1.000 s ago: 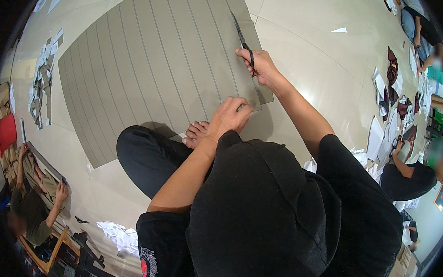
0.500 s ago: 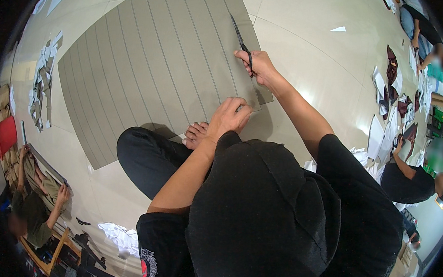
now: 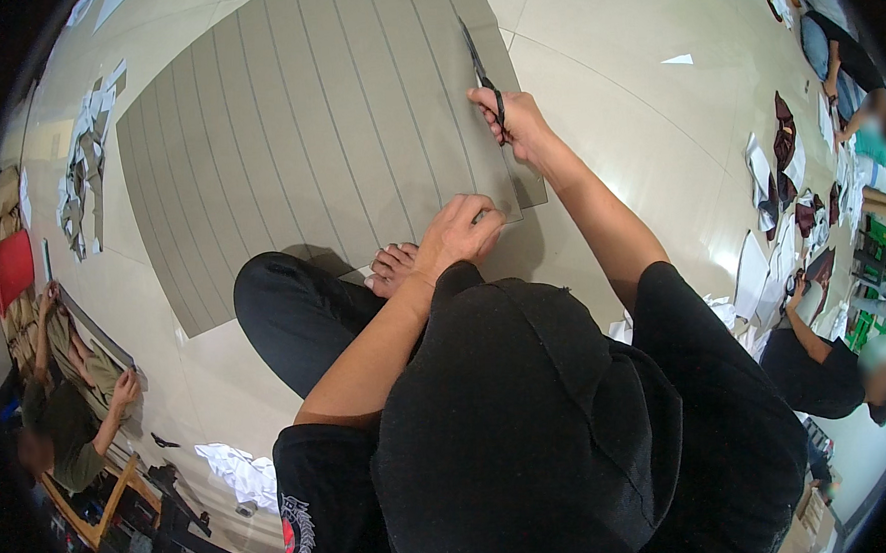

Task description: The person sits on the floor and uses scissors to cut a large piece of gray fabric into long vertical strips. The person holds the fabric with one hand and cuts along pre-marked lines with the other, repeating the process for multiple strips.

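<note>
A large olive-grey sheet (image 3: pixel 275 135) with dark parallel lines lies on the floor. My right hand (image 3: pixel 510 123) is closed on the black-handled scissors (image 3: pixel 482 72), whose blades point away from me along a line near the sheet's right side. My left hand (image 3: pixel 461 230) rests with curled fingers on the lower right of the sheet; whatever is under its fingers I cannot make out. My bare foot (image 3: pixel 392 266) shows beside it at the sheet's lower edge.
Cut scraps (image 3: pixel 87 165) lie at left, crumpled white paper (image 3: pixel 235 473) at lower left, white and maroon pieces (image 3: pixel 787 148) at right. A person handling a strip (image 3: pixel 75 416) sits at left; others (image 3: pixel 808 367) sit at right, near a red flat item (image 3: pixel 10 272) opposite.
My right hand and the scissors have shifted slightly forward along the sheet. My left hand stays in place. The person at lower right has leaned and moved their head lower.
</note>
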`<action>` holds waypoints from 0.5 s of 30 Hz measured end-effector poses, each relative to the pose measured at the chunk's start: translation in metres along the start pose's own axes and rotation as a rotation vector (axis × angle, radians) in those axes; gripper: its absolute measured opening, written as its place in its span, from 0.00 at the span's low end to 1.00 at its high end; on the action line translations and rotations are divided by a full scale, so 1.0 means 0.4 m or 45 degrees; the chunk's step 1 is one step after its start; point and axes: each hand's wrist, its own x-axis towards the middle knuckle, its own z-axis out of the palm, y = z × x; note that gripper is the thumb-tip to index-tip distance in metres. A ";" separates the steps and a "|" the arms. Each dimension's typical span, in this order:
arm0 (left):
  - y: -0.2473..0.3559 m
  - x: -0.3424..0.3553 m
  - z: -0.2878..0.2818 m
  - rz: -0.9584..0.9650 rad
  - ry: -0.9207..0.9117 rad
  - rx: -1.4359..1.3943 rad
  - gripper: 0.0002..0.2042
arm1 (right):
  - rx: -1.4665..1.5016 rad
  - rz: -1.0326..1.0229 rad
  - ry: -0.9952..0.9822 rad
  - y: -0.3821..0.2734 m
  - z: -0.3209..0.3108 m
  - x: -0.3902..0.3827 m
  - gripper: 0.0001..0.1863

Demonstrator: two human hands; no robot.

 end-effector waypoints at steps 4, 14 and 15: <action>-0.002 0.000 -0.005 0.000 -0.018 0.002 0.10 | 0.021 0.016 -0.029 -0.008 0.002 0.013 0.18; -0.004 -0.005 -0.029 0.006 -0.008 -0.011 0.11 | 0.044 0.000 -0.052 -0.017 0.022 0.014 0.17; -0.004 -0.004 -0.029 0.007 -0.004 -0.015 0.11 | 0.043 0.003 -0.053 -0.018 0.022 0.015 0.17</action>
